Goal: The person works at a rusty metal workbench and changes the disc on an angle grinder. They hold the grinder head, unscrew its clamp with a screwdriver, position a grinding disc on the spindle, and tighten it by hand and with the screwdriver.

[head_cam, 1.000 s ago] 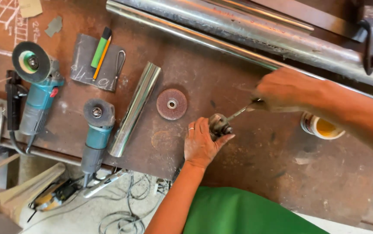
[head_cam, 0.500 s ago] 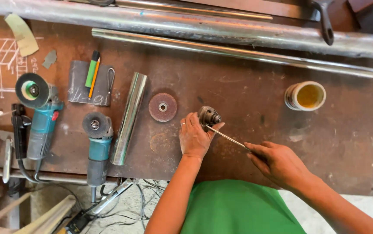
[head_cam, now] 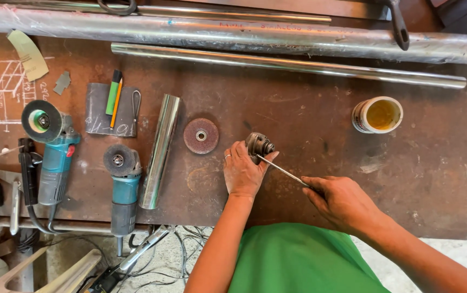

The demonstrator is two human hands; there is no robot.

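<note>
Left hand (head_cam: 242,172) gripping grinder head (head_cam: 258,145) on the bench (head_cam: 309,135); right hand (head_cam: 337,199) clenched round a thin spanner (head_cam: 282,170) (tip at the head). Loose disc (head_cam: 201,135) just left, short tube (head_cam: 160,150) beyond, cup (head_cam: 377,114) well right.

A rusty brown steel workbench (head_cam: 309,135) carries two teal angle grinders (head_cam: 54,157), a short steel tube (head_cam: 160,149), a grinding disc (head_cam: 201,135), long pipes (head_cam: 287,64) and an open tin (head_cam: 377,115).
</note>
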